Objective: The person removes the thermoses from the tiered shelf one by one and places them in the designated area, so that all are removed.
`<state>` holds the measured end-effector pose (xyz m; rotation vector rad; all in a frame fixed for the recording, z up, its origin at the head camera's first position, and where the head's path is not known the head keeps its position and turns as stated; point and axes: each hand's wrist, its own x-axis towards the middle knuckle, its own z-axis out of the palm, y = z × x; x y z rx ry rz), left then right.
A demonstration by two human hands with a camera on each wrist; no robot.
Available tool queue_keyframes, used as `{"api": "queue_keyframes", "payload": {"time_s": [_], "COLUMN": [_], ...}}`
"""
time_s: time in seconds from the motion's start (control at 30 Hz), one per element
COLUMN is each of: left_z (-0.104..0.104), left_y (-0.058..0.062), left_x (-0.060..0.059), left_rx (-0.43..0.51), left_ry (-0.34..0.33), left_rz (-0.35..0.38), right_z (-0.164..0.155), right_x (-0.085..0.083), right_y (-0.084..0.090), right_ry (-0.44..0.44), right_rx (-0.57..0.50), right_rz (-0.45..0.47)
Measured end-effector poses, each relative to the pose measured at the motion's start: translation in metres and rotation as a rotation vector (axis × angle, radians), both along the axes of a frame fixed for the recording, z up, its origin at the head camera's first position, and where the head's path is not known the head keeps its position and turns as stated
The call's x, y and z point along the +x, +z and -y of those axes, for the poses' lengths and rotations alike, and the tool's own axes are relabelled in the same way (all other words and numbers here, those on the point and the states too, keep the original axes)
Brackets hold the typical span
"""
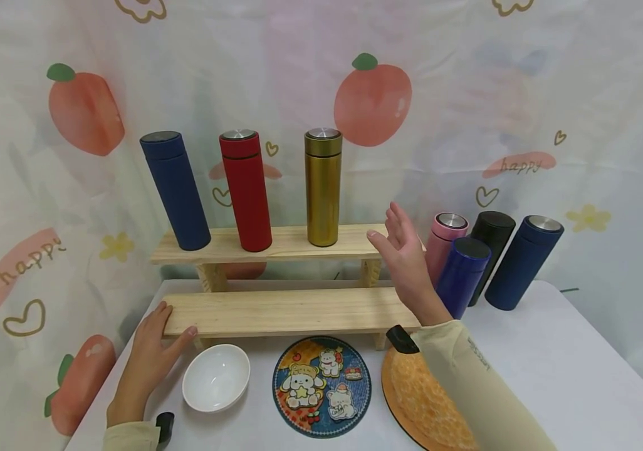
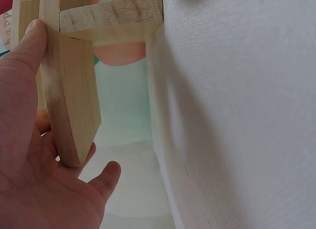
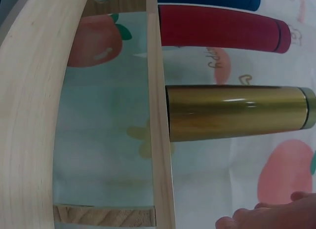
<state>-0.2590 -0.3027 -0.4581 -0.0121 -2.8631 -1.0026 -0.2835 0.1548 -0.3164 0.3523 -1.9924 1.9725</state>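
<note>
A two-step wooden shelf [image 1: 287, 310] stands on the white table. On its upper step stand a navy flask [image 1: 176, 190], a red flask [image 1: 245, 190] and a gold flask [image 1: 323, 186]. My left hand [image 1: 152, 344] rests flat against the left end of the lower step [image 2: 74, 105], fingers straight. My right hand [image 1: 403, 250] hovers open in the air just right of the gold flask [image 3: 237, 113], holding nothing. The red flask [image 3: 217, 27] shows above the gold one in the right wrist view.
Right of the shelf stand a pink flask [image 1: 445, 241], a blue flask [image 1: 464, 272], a black flask [image 1: 491, 247] and a dark navy flask [image 1: 524, 263]. A white bowl [image 1: 216, 377], a cartoon coaster [image 1: 321, 385] and an orange mat [image 1: 417, 394] lie in front.
</note>
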Motion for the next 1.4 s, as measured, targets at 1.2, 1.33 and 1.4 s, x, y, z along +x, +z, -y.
{"api": "queue_keyframes", "payload": {"time_s": [1.2,1.33,1.4], "left_z": [0.0,0.0,-0.001], "left_y": [0.001,0.0,0.001], "left_x": [-0.001,-0.001,0.0], "left_rx": [0.012,0.014,0.012], "left_ry": [0.022,0.031,0.037], "left_rz": [-0.007,0.006,0.007], "right_z": [0.064,0.063,0.062], "right_x": [-0.077,-0.086,-0.09], "right_y": [0.041,0.043,0.044], "right_ry": [0.07,0.066,0.074], "right_rx": [0.052,0.072,0.084], "right_rz": [0.123,0.129,0.138]}}
